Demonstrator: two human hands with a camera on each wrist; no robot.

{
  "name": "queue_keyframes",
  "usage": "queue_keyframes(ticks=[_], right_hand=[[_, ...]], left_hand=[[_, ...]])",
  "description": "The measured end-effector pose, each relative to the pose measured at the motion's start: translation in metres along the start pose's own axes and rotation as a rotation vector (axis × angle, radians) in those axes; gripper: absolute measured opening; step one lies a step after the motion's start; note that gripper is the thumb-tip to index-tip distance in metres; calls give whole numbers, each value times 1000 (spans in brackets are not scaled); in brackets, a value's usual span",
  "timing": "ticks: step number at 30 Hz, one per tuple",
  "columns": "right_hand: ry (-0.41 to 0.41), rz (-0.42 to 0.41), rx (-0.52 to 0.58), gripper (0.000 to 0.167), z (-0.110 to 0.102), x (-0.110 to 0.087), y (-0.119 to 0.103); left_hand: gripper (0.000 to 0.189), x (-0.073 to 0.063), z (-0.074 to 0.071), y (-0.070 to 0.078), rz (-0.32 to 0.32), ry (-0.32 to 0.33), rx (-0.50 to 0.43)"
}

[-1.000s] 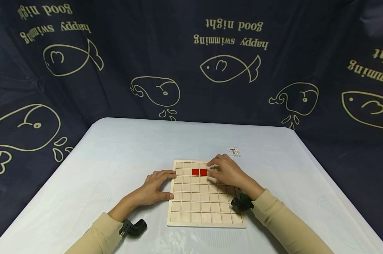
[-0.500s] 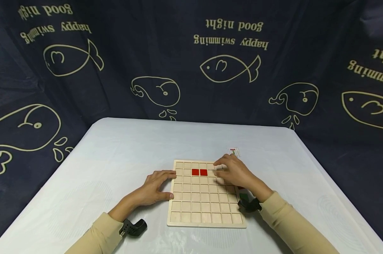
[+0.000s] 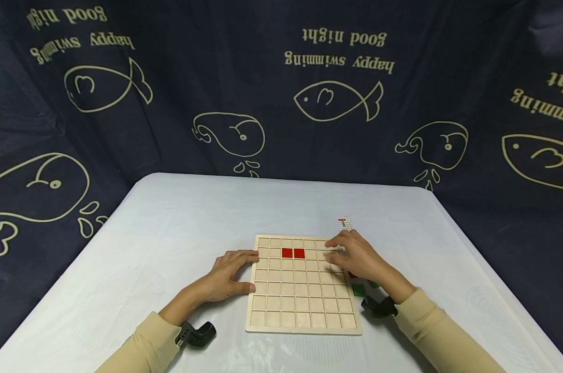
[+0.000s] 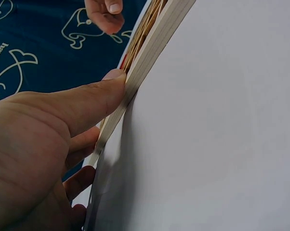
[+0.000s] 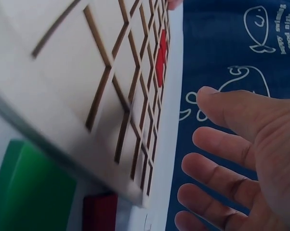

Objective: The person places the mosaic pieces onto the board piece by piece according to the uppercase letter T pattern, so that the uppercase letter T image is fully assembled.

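A wooden grid board (image 3: 288,288) lies flat on the table. Two red square tiles (image 3: 299,253) sit side by side in its second row from the far edge. My left hand (image 3: 225,274) rests on the board's left edge, thumb and fingertips touching the rim. Over the far right part of the board hovers my right hand (image 3: 359,255); the right wrist view shows its fingers (image 5: 217,144) spread, holding nothing. Beside the board's right edge lie a green block (image 5: 34,187) and a red block (image 5: 100,211), partly hidden by the right arm in the head view.
Beyond the board's far right corner lies a small card (image 3: 343,223) with a printed grid and a red and green T shape. A white cloth covers the table (image 3: 206,207). A dark curtain (image 3: 178,140) with fish and whale drawings hangs behind it.
My right hand has moved right, away from the red tiles toward the board's right edge, uncovering more cells and the green block. My left hand stays put.
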State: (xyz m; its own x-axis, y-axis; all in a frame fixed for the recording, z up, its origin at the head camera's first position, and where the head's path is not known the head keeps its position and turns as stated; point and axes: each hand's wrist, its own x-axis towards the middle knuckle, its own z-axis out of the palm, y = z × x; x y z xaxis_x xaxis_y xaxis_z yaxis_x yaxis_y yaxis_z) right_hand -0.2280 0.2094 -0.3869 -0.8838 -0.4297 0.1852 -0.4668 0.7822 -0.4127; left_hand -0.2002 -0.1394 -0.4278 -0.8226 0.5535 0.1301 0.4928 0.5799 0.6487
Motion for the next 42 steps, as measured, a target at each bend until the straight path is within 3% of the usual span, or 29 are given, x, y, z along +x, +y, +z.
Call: queue_keyframes(ticks=[11, 21, 42], right_hand=[[-44, 39, -4, 30, -6, -14, 11], [-10, 1, -58, 27, -5, -25, 23], [-24, 52, -84, 28, -5, -41, 40]], left_hand=[[63, 0, 0, 1, -4, 0, 2], [63, 0, 0, 0, 6, 6, 8], [63, 0, 0, -1, 0, -6, -6]])
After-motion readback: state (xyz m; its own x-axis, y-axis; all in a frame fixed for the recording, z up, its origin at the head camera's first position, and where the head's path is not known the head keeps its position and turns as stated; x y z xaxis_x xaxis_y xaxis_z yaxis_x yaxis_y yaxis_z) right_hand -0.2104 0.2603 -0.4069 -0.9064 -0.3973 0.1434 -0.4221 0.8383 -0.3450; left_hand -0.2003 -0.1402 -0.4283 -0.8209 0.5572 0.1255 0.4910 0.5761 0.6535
